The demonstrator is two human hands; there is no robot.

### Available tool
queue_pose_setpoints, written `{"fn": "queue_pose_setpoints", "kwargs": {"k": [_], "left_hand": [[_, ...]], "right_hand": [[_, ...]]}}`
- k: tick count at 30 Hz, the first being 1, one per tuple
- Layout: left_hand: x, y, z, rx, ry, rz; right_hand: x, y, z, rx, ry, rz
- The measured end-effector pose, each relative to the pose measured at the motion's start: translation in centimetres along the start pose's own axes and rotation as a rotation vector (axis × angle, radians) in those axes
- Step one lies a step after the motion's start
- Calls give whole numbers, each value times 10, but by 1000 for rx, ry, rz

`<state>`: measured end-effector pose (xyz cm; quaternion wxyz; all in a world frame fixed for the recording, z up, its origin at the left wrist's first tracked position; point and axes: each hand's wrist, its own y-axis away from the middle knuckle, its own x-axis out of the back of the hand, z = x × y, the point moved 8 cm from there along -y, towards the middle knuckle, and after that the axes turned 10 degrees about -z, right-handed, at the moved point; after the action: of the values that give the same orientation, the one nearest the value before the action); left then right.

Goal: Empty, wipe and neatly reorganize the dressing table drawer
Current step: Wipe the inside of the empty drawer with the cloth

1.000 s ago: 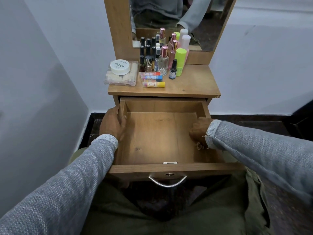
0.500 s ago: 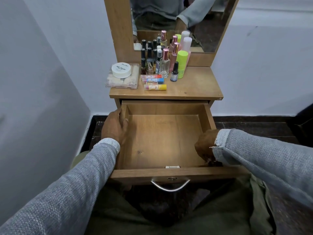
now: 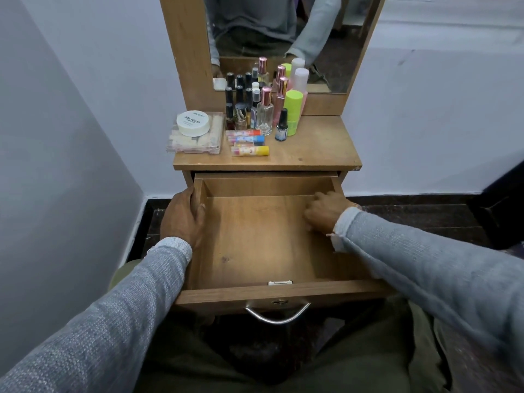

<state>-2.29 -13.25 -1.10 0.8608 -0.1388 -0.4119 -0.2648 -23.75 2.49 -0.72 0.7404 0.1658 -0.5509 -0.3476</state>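
Item 1. Open brown wooden drawer, pulled out toward me, floor bare. I judge it emptied, with the wiping step now in hand.

Item 2. My left hand: fingers curled together over the drawer's left wall, tips just inside the rim. Purpose, as I read it: to steady the drawer while the other hand works.

Item 3. My right hand: inside the drawer at its far right corner, fingers bent down toward the floor. I cannot tell whether they pinch a cloth or hold nothing; the palm hides it.

Item 4. Contents, parked beyond my fingertips on the brown wooden tabletop, presumably to clear the drawer:
- clear plastic compartment box, beyond the left fingers, with a round white nail-polish tub on top;
- four small bright lip-balm tubes, lying in a row, side by side;
- cluster of dark-capped nail-polish bottles, upright against the mirror;
- clear glass perfume bottle with pink cap;
- lime-green capped cylinder;
- small dark bottle in front of it.

Item 5. Surroundings: wood-framed mirror behind the bottles; curved metal drawer handle nearest me; pale walls on both sides; dark floor beyond my right knuckles.
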Motion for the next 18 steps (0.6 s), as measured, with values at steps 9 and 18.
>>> {"fn": "queue_pose_setpoints", "kwargs": {"k": [9, 18], "left_hand": [[1, 1, 0, -3, -1, 5], [1, 1, -1, -10, 21, 16]], "right_hand": [[16, -37, -46, -22, -269, 393], [-20, -48, 17, -292, -433, 247]]}}
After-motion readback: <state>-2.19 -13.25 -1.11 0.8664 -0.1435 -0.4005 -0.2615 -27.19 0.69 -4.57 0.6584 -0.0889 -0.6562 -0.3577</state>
